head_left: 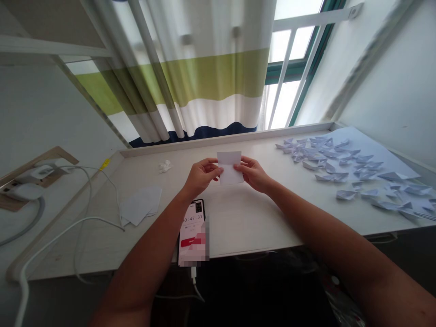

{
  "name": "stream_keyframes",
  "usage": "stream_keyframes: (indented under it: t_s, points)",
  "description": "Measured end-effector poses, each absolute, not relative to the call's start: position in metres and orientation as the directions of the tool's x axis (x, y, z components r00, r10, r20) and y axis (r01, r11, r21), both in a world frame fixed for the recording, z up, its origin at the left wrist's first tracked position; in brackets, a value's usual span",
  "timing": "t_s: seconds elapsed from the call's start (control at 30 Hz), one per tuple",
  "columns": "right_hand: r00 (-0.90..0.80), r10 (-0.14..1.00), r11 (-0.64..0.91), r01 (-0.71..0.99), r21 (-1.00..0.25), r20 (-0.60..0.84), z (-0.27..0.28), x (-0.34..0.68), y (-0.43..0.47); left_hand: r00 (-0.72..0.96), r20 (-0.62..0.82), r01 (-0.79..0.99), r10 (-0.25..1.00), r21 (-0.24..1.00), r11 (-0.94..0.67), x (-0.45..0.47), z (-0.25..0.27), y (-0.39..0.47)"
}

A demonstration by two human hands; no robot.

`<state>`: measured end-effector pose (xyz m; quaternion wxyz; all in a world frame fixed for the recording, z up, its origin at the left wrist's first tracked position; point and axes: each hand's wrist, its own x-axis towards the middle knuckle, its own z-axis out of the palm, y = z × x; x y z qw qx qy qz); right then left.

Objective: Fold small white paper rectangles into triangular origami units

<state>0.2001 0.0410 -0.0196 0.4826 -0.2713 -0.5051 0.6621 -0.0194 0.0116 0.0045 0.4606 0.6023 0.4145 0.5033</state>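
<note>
A small white sheet of paper [230,159] is held up over the middle of the white table, gripped at both sides. My left hand [203,175] pinches its left edge between thumb and fingers. On the right edge, my right hand [252,172] has the same kind of pinch, its thumb lying on the front of the sheet. A faint crease line seems to run across the paper at thumb height. Several folded paper boats [327,156] spread over the right side of the table. Loose paper sheets [141,204] lie in a small stack to the left.
A phone [192,231] showing a timer lies near the front edge, with a white charging cable [194,274] plugged in. Crumpled paper [165,166] sits at the back left. Cables run from a power strip [30,179] on the left. A larger white sheet [371,145] lies at right.
</note>
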Motion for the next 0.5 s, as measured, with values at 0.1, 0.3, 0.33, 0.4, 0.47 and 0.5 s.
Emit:
stream_keyframes:
  t_s: [0.1, 0.3, 0.33, 0.4, 0.47, 0.5]
  points:
    - [-0.406, 0.905, 0.002, -0.305, -0.952, 0.131, -0.023, 0.199, 0.042, 0.141, 0.203, 0.051, 0.969, 0.976, -0.212, -0.016, 0.001, 0.012]
    - [-0.372, 0.91, 0.057, -0.33, -0.942, 0.185, -0.02, 0.195, 0.037, 0.109, 0.208, 0.058, 0.972, 0.975, -0.215, -0.015, 0.001, 0.013]
    - [-0.373, 0.909, 0.055, -0.333, -0.941, 0.186, -0.018, 0.196, 0.036, 0.107, 0.203, 0.045, 0.973, 0.977, -0.208, -0.016, 0.002, 0.013]
    - [-0.402, 0.898, 0.042, -0.329, -0.943, 0.181, -0.012, 0.2, 0.034, 0.106, 0.202, 0.018, 0.974, 0.979, -0.205, -0.017, 0.004, 0.012]
    - [-0.457, 0.876, 0.0, -0.321, -0.947, 0.154, -0.007, 0.205, 0.033, 0.107, 0.211, 0.006, 0.972, 0.977, -0.213, -0.018, 0.004, 0.011]
    - [-0.484, 0.865, -0.031, -0.316, -0.948, 0.133, -0.006, 0.207, 0.033, 0.107, 0.215, 0.008, 0.971, 0.976, -0.217, -0.017, 0.004, 0.011]
